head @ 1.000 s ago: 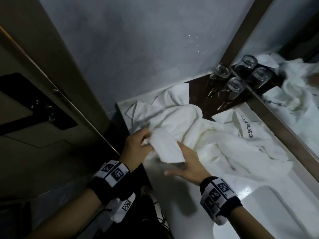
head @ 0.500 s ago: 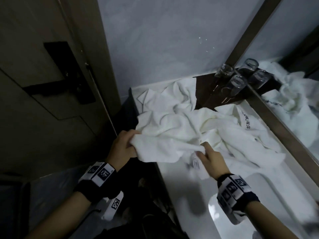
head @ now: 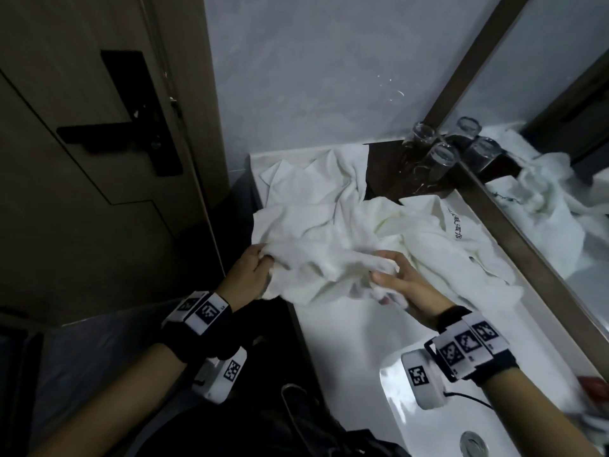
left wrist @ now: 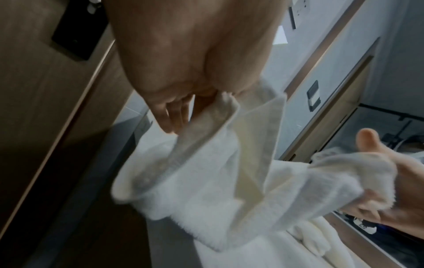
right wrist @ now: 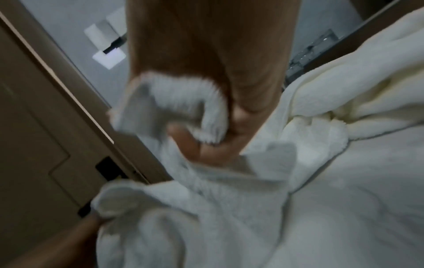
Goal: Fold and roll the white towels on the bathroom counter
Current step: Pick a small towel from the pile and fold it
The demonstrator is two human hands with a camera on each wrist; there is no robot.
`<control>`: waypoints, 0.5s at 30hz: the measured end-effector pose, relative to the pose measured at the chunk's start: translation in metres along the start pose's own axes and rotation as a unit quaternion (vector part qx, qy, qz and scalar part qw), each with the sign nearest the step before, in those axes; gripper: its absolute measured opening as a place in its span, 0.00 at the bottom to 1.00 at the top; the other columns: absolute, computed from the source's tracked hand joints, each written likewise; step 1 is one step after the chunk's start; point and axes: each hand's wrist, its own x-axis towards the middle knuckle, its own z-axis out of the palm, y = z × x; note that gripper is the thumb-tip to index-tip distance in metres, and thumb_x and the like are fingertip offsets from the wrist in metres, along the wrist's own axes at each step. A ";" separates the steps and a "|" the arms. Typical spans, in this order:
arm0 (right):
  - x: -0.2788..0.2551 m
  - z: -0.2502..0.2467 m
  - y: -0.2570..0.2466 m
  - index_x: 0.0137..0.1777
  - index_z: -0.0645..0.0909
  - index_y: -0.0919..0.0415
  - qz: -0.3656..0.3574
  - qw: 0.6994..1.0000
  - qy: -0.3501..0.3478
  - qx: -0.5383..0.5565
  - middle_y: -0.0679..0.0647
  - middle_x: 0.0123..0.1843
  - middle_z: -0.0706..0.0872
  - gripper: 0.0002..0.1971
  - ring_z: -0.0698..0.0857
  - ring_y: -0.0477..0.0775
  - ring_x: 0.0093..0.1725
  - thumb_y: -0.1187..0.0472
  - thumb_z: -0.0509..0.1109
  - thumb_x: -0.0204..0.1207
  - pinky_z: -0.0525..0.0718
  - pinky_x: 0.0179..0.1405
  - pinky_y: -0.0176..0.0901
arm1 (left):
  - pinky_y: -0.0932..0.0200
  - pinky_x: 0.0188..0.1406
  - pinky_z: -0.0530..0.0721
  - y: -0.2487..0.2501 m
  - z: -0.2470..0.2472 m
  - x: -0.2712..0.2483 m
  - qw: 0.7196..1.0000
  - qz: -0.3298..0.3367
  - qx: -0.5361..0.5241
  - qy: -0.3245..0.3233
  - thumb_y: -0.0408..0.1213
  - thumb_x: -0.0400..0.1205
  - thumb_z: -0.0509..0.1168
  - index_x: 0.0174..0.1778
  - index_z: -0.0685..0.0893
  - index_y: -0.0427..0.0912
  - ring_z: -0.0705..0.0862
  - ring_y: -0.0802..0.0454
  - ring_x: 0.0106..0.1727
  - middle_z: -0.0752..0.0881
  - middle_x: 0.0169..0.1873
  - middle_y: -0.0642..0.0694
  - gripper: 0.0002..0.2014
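Observation:
A small white towel [head: 324, 268] hangs crumpled between my two hands above the counter's left front edge. My left hand [head: 255, 270] pinches its left edge, seen close in the left wrist view, where the hand [left wrist: 195, 101] nips a fold of the towel [left wrist: 206, 181]. My right hand [head: 393, 280] grips the towel's right end with fingers curled into the cloth. In the right wrist view that hand [right wrist: 213, 137] has the towel [right wrist: 183, 112] bunched in its palm. More white towels [head: 438, 245] lie heaped behind on the white counter [head: 349, 344].
Upturned drinking glasses [head: 431, 153] stand on a dark tray at the back by the mirror [head: 560, 179]. A sink basin [head: 438, 433] lies at the counter's near right. The wooden door [head: 99, 127] with a black handle stands to the left.
Both hands have lifted and drawn the small towel toward the counter's front edge. My right hand went from lying under the cloth to gripping its right end. The head view swung left.

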 end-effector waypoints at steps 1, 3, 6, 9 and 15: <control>0.003 -0.002 0.001 0.63 0.72 0.49 0.001 1.000 -0.004 0.004 0.52 0.46 0.87 0.31 0.87 0.46 0.40 0.63 0.80 0.61 0.84 0.38 0.37 | 0.60 0.60 0.72 0.001 0.001 0.001 1.000 0.011 0.005 0.009 0.31 0.85 0.52 0.70 0.71 0.35 0.76 0.46 0.64 0.75 0.66 0.39 0.17; 0.008 -0.003 0.001 0.67 0.69 0.48 -0.009 0.996 0.036 -0.076 0.51 0.52 0.87 0.37 0.87 0.49 0.51 0.69 0.80 0.60 0.83 0.51 0.39 | 0.57 0.70 0.69 0.002 0.001 0.003 0.998 0.048 0.035 0.022 0.26 0.83 0.52 0.74 0.69 0.38 0.72 0.46 0.70 0.72 0.70 0.40 0.21; 0.015 0.000 0.000 0.60 0.76 0.55 -0.059 0.976 0.154 -0.140 0.52 0.50 0.86 0.24 0.84 0.49 0.51 0.71 0.76 0.66 0.81 0.48 0.39 | 0.62 0.58 0.74 -0.004 0.000 0.002 0.996 0.069 0.047 0.007 0.18 0.79 0.50 0.57 0.84 0.39 0.78 0.45 0.61 0.80 0.59 0.39 0.21; 0.018 -0.002 0.004 0.49 0.83 0.63 -0.069 0.972 0.202 -0.093 0.61 0.46 0.87 0.08 0.85 0.58 0.49 0.69 0.73 0.70 0.85 0.52 0.49 | 0.63 0.53 0.73 -0.012 0.003 -0.001 0.993 0.072 0.090 -0.014 0.18 0.77 0.55 0.49 0.85 0.36 0.76 0.43 0.59 0.73 0.52 0.42 0.16; 0.009 -0.005 0.005 0.52 0.80 0.56 -0.039 0.979 0.200 -0.004 0.54 0.45 0.84 0.05 0.85 0.55 0.45 0.60 0.65 0.78 0.82 0.41 0.41 | 0.63 0.48 0.75 -0.018 -0.007 0.000 0.995 0.077 0.061 -0.021 0.23 0.78 0.61 0.50 0.84 0.36 0.80 0.46 0.54 0.78 0.46 0.45 0.10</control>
